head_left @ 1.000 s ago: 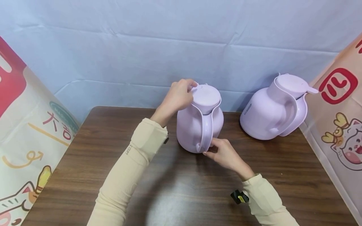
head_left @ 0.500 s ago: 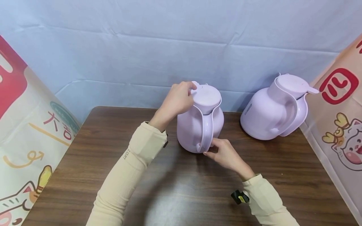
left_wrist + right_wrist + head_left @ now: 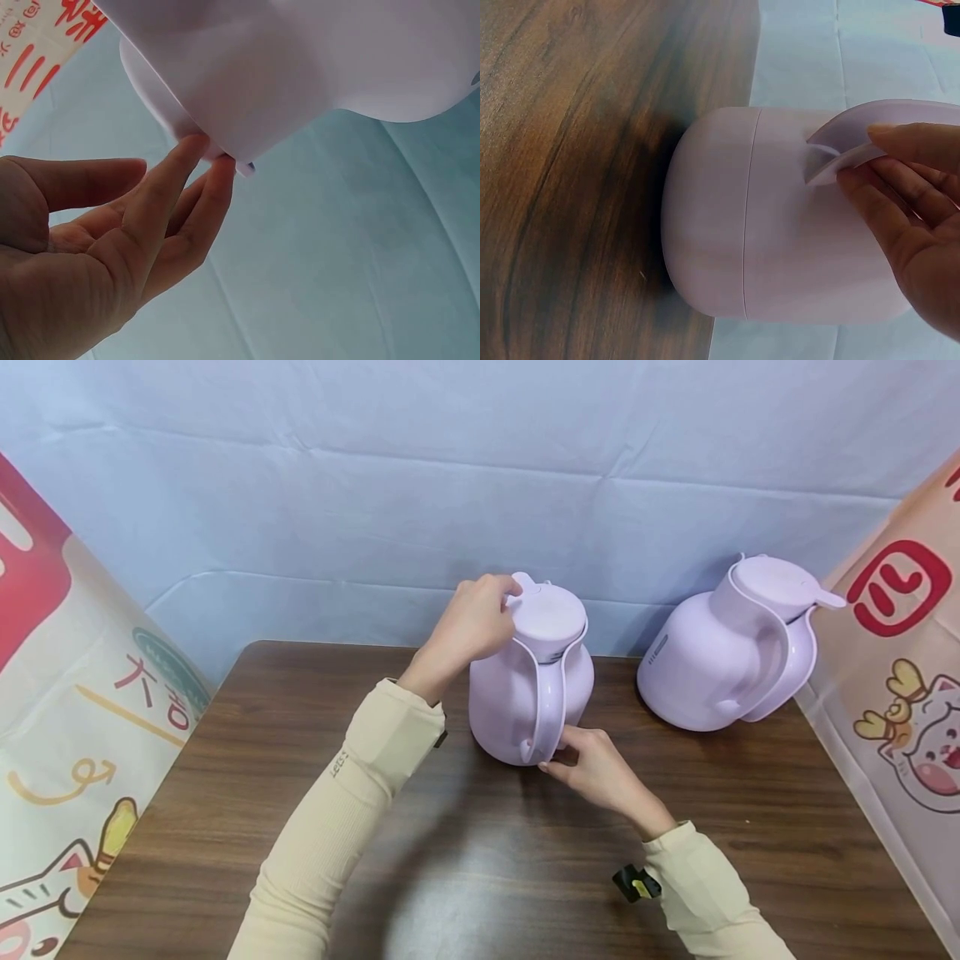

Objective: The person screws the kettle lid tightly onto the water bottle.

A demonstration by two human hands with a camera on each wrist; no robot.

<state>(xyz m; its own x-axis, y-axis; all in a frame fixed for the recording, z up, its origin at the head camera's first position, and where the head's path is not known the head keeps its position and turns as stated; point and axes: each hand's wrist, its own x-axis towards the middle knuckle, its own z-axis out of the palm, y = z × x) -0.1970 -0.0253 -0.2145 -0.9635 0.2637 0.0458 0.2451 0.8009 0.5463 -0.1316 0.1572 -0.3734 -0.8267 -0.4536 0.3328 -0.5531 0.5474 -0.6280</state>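
A pale purple thermos jug (image 3: 501,702) stands upright on the table, its handle (image 3: 550,706) facing me. My left hand (image 3: 474,617) is at the left side of its lid (image 3: 549,612), fingertips touching the rim by the small tab (image 3: 526,581). In the left wrist view, the left thumb stays apart from the jug, while the extended fingers (image 3: 154,210) reach its top edge. Low on the jug, my right hand (image 3: 600,772) pinches the bottom of the handle between thumb and fingers, seen closely in the right wrist view, where the handle (image 3: 855,156) lies between them.
A second pale purple jug (image 3: 697,660) stands at the back right of the brown wooden table (image 3: 247,760), its lid tab pointing right. Behind the table hangs a light blue cloth (image 3: 375,518). Printed sheets (image 3: 97,718) border the left and right sides.
The lid of the near jug has turned slightly, and its tab shows more beyond my left fingertips. My right hand keeps its place on the handle.
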